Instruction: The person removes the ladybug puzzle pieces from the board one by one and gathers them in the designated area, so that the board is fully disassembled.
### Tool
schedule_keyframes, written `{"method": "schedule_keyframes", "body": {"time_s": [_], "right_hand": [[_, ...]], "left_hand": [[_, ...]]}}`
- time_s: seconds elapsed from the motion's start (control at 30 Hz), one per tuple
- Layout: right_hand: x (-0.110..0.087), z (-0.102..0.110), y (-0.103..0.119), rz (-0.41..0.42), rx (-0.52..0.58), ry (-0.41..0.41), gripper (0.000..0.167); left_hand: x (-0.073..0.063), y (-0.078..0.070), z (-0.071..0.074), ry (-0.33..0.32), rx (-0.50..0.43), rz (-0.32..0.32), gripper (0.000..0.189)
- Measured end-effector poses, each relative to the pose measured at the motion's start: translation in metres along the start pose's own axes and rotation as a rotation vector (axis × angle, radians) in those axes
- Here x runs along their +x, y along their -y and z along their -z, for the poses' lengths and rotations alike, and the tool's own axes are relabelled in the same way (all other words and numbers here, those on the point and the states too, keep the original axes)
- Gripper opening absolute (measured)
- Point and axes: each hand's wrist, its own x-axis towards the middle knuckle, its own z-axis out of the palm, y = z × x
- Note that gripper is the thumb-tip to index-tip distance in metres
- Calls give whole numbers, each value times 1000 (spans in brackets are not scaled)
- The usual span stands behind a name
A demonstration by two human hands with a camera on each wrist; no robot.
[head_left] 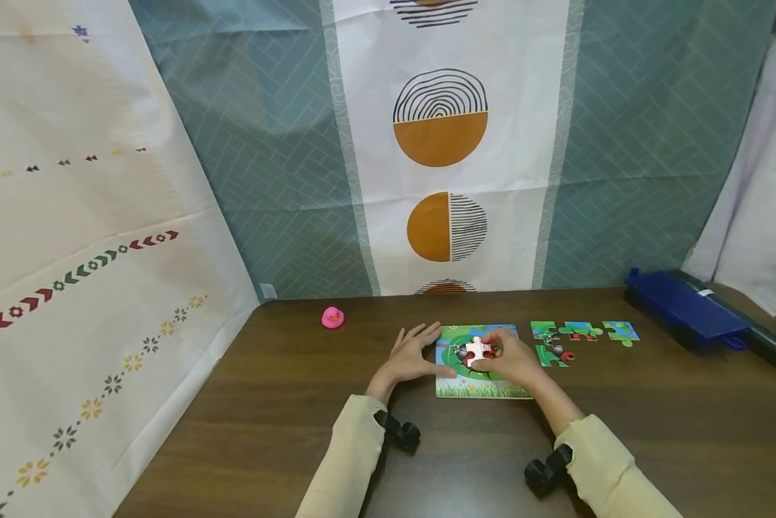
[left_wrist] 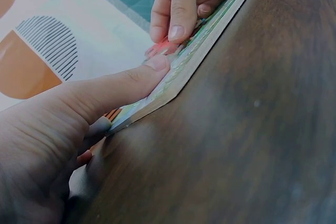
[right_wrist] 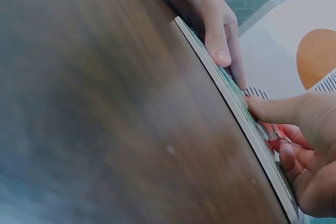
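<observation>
From the head view, my right hand [head_left: 514,360] pinches a puzzle piece [head_left: 476,351] over the middle of a picture board [head_left: 479,390], as my left hand [head_left: 416,354], fingers outstretched, touches its left edge; four loose pieces [head_left: 581,329] lie just right. From the left wrist, my left thumb rests on the board. From the right wrist, red shows between my right fingers; whether the piece is seated, I cannot tell.

Green-and-blue ladybug jigsaw puzzle [head_left: 481,389] lies flat, a white piece-shaped patch [head_left: 476,352] near its middle; loose jigsaw pieces [head_left: 620,332] to its right
</observation>
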Motion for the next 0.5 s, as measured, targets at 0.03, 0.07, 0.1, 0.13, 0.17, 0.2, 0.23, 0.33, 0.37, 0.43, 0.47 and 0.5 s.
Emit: {"method": "schedule_keyframes", "body": {"time_s": [0.03, 0.07, 0.1, 0.13, 0.17, 0.2, 0.23, 0.33, 0.37, 0.43, 0.47, 0.5], "right_hand": [[0, -1, -1, -1, 16, -7, 51], [0, -2, -1, -1, 31, -14, 50], [-1, -3, -1, -3, 46, -20, 48], [-1, -5, -2, -6, 62, -25, 46], [-1, -5, -2, -8, 69, -32, 44], [-1, -6, -1, -10, 70, -42, 42], [-1, -7, -1, -11, 70, -53, 40], [-1, -8, -1, -24, 78, -101, 34], [-1, -8, -1, -28, 86, -118, 32], [0, -9, -1, -38, 125, -146, 30], [0, -8, -1, -44, 146, -158, 29], [0, -7, 0, -44, 170, -171, 29]], "left_hand": [[0, 0, 0, 1, 2, 0, 92], [0, 0, 0, 0, 3, -1, 92], [-1, 0, 0, -1, 5, -2, 93], [-1, 0, 0, 2, 6, 0, 93], [-1, 0, 0, 2, 7, -1, 93], [-2, 0, 0, 1, 6, -5, 93], [-2, 0, 0, 1, 5, -7, 93], [-2, -1, 0, -2, 3, -9, 93], [-2, -1, 0, -5, 3, -10, 92], [-2, -1, 0, -7, 2, -11, 92], [-1, -1, 1, -8, 1, -11, 92], [0, -1, 1, -9, 3, -13, 93]]}}
